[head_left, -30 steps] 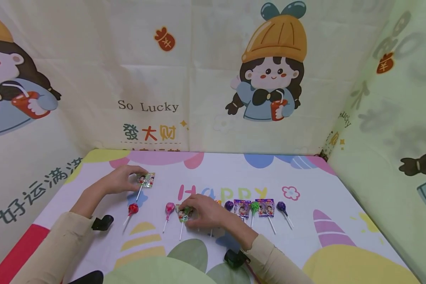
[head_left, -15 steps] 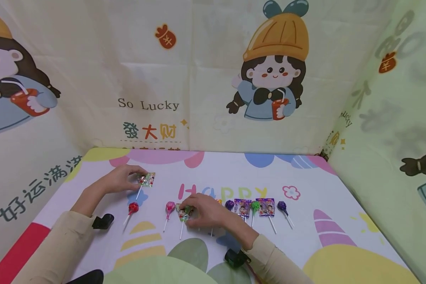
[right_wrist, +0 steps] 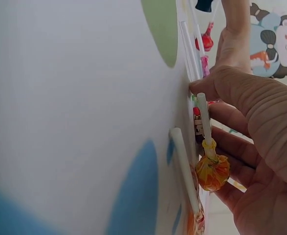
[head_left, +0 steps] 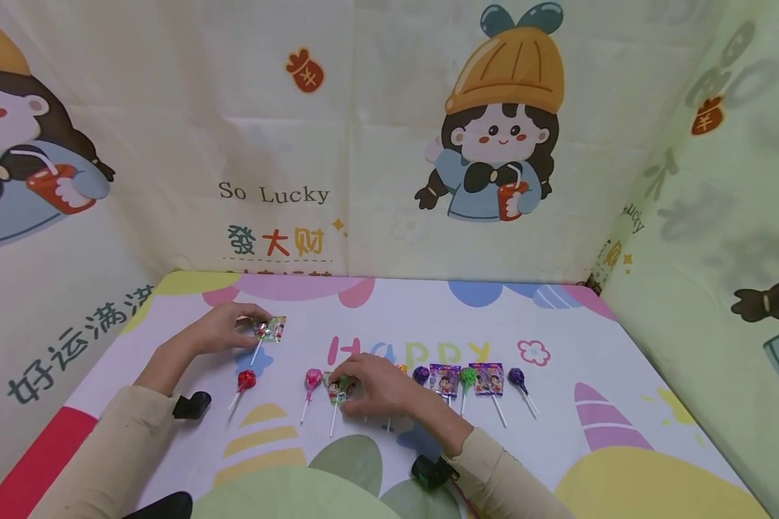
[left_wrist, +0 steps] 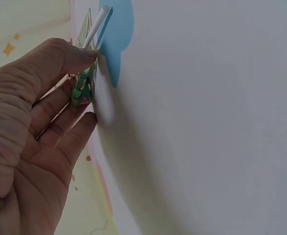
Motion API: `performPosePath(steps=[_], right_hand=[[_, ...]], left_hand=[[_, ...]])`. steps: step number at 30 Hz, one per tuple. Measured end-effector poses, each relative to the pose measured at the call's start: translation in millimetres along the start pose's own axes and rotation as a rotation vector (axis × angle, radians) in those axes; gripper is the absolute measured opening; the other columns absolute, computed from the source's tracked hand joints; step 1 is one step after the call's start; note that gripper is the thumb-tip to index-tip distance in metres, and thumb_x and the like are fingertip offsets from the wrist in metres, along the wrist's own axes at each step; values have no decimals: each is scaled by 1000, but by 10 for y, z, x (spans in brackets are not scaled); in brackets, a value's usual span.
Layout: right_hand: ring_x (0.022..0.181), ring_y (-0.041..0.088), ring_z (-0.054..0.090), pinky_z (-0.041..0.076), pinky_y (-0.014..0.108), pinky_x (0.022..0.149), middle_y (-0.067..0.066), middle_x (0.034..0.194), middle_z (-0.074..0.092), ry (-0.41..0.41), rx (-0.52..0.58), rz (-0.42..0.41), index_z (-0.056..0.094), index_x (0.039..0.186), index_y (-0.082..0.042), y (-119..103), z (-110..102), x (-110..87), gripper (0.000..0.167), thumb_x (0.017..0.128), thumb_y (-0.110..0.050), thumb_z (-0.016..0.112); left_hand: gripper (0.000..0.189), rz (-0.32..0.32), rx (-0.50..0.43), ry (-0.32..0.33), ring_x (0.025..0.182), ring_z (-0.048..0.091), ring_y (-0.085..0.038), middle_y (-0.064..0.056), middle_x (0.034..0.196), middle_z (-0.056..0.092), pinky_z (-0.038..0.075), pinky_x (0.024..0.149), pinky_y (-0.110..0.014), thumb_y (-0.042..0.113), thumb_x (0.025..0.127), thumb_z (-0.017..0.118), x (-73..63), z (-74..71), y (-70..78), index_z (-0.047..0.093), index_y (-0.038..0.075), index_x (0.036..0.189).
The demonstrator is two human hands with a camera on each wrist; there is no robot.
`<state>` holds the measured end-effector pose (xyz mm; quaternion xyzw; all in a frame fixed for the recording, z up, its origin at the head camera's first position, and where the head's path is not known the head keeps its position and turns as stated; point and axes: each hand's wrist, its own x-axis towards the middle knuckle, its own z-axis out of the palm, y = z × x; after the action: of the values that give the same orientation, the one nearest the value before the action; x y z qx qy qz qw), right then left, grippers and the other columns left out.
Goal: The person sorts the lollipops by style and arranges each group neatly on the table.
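Observation:
My left hand is at the back left of the table, pinching a lollipop in a flat green wrapper between thumb and fingers. Its white stick points up past the thumb in the left wrist view. Nearer the middle, my right hand grips another green-wrapped lollipop lying on the table, thumb at its near edge and fingers over the far side. Under the right palm, an orange lollipop shows in the right wrist view; the head view mostly hides it. A pink lollipop lies just left of the right hand's lollipop.
A red lollipop lies below the left hand. Right of the right hand runs a row: a purple lollipop, a flat purple packet, a green lollipop, another purple packet and a dark purple lollipop. Printed cloth walls enclose the table.

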<state>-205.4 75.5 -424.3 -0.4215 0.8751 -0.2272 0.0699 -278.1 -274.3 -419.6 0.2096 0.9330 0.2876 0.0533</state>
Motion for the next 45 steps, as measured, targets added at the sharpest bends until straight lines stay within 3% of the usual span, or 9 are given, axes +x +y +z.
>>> performPosePath(steps=[20,29,37,45], right_hand=[[97,3,57,48,17,87,-4,116,69,41,1,-19,72,125,-15,23,33,5,44,82,-20,83],[114,10,59,49,28,102,-2,127,69,55,-36,1,70,128,-15,-21,-38,13,46,84,-22,82],[117,16,58,52,34,100,-1,127,67,108,-2,17,70,128,-16,-76,-246,55,45,85,-21,80],[122,20,58,50,40,105,1,131,67,116,7,44,69,130,-13,-83,-370,228,46,85,-19,78]], left_hand=[[44,-20,-31,12,122,59,-37,-16,126,68,48,106,-53,4,82,82,-31,27,-5,70,4,124],[45,-43,-55,15,125,57,-39,-17,129,67,48,107,-54,6,83,83,-41,20,10,70,6,126],[45,-52,-49,19,125,56,-39,-17,129,67,48,107,-54,7,83,83,-51,23,25,71,6,126],[45,-54,-26,21,124,56,-39,-17,129,67,48,107,-56,8,83,83,-34,25,27,71,6,126]])
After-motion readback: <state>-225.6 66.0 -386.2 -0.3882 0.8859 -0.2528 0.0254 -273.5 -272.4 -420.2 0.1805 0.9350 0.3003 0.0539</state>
